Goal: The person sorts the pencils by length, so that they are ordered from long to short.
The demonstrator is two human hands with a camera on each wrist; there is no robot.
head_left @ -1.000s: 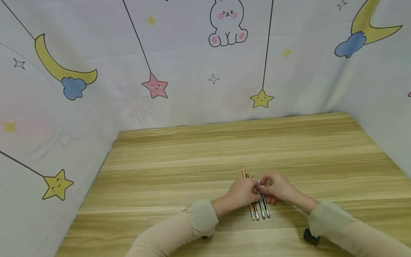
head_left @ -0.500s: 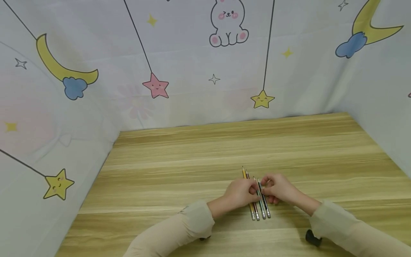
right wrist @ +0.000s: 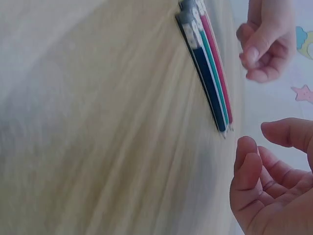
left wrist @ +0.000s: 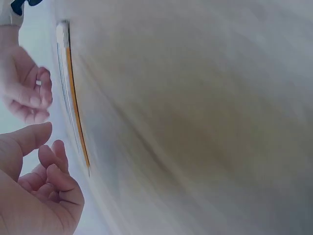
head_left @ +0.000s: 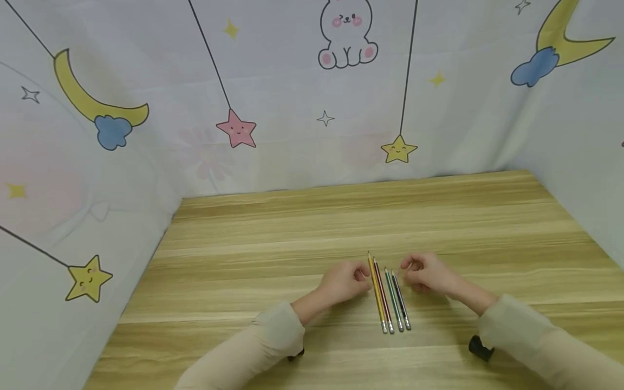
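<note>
Several pencils with erasers lie side by side on the wooden table, tips pointing away from me. From left to right they are a yellow pencil (head_left: 376,292), a dark red pencil (head_left: 382,292), a green pencil (head_left: 394,299) and a dark blue pencil (head_left: 402,301). A small gap separates the red from the green one. My left hand (head_left: 341,283) hovers just left of the yellow pencil, fingers loosely bent around nothing. To the right of the dark blue pencil is my right hand (head_left: 431,275), likewise loosely bent and holding nothing. Thumb and fingertips stand apart in both wrist views.
The wood-grain table (head_left: 273,233) extends around the pencils. A pale cloth (head_left: 292,162) printed with stars, moons and a bear encloses its back and sides. A small black object (head_left: 480,348) shows beneath the right sleeve, and another black piece (head_left: 296,355) beneath the left.
Both hands have come off the pencils and moved apart, the left one to the left and the right one slightly right and farther from me. The pencils lie in about the same places.
</note>
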